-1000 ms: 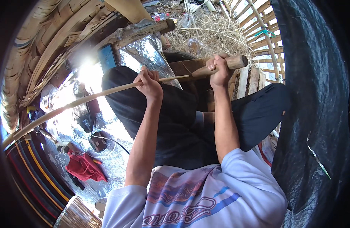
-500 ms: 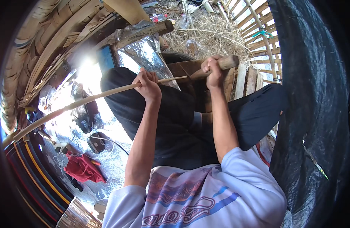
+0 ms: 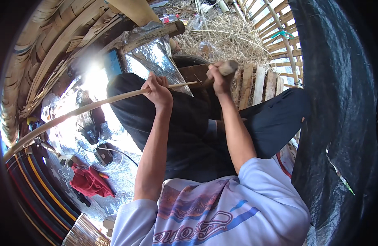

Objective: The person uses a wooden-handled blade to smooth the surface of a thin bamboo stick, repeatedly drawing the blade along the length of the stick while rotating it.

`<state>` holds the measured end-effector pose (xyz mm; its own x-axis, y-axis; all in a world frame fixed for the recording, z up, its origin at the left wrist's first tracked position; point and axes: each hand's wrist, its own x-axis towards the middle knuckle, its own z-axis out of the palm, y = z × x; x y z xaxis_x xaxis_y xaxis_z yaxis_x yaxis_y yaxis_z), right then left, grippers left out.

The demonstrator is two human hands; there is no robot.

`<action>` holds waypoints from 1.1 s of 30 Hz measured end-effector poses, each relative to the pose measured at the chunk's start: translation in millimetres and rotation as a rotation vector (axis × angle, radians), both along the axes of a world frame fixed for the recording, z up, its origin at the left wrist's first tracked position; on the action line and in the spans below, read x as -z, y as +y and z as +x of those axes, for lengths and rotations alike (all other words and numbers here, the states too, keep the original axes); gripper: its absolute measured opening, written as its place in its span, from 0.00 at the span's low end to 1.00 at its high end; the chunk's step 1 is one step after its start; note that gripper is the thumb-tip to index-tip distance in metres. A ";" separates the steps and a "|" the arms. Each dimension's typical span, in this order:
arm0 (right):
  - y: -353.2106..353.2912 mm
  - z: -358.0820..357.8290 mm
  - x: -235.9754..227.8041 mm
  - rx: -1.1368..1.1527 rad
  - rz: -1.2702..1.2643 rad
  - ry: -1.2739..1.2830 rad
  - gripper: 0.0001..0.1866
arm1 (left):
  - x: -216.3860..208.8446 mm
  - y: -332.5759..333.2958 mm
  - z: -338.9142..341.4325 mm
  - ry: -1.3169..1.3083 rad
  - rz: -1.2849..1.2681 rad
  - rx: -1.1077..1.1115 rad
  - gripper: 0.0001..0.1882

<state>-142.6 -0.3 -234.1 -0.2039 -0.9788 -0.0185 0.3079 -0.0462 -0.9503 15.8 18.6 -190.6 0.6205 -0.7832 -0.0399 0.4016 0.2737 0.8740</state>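
Note:
A long, pale wooden stick [image 3: 86, 107] runs from the far left edge across my left knee, narrowing to a point at its right end. My left hand [image 3: 158, 89] is wrapped round it a short way back from that tip. In my right hand [image 3: 219, 80] is a knife [image 3: 228, 67] with a thick wooden handle, whose butt sticks out above my fist. Its thin dark blade shows only in part, close to the stick's tip; I cannot tell whether they touch. Both hands are above my crossed legs.
Wooden slats [image 3: 248, 84] and dry straw [image 3: 226, 37] lie beyond my hands. A wooden beam [image 3: 152, 37] and a phone-like blue slab [image 3: 113, 63] sit at the upper left. A red cloth [image 3: 89, 181] and a black charger [image 3: 103, 154] rest on foil sheeting at left. Black plastic sheeting [image 3: 336, 123] hangs at right.
My right hand has moved left with the knife, and its handle has tilted. The left hand and the stick have shifted only slightly to the left.

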 end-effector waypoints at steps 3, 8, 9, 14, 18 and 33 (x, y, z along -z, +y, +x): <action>-9.2 -1.7 -7.2 0.035 -0.008 -0.258 0.07 | 1.8 3.2 5.2 -0.016 -0.018 0.047 0.23; -8.8 -6.5 -5.8 0.020 -0.004 -0.229 0.08 | 0.3 3.2 7.8 -0.033 0.004 0.051 0.23; -6.7 -8.5 -4.1 0.011 -0.013 -0.170 0.09 | 1.4 5.9 7.4 -0.039 -0.015 0.095 0.23; -11.8 -31.2 -35.9 0.061 -0.132 -0.444 0.07 | 4.8 17.9 6.2 -0.106 -0.113 0.222 0.24; -5.3 -3.9 -23.8 -0.011 0.022 -0.169 0.06 | 9.1 36.9 9.2 -0.259 -0.143 0.332 0.24; 9.5 -5.9 -30.2 -0.120 -0.028 0.058 0.10 | -10.2 63.6 -2.9 -0.731 -0.229 0.661 0.24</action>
